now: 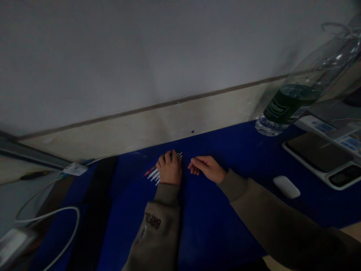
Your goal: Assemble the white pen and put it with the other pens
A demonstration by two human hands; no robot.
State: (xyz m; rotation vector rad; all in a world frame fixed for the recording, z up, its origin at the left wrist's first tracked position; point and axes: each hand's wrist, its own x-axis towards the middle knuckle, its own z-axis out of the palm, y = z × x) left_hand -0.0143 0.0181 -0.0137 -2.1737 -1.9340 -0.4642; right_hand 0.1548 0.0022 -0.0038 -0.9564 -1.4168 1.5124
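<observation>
A bunch of slim pens [153,175], several white and one red, lies slantwise on the blue tabletop [203,222]. My left hand [170,169] is closed over the middle of the bunch, so the pens show only at both ends. To the right, apart from the pens, is my right hand [208,168]. Its fingers are curled in and the thumb meets the index finger. Nothing sticks out of that pinch, and whatever it may hold is hidden in the dim light.
A large clear bottle [293,101] with a green label stands against the wall at right. A digital scale [318,154] and a small white rounded case [286,187] lie in front of it. On the left, a white cable [77,222] loops past a dark strip [96,195].
</observation>
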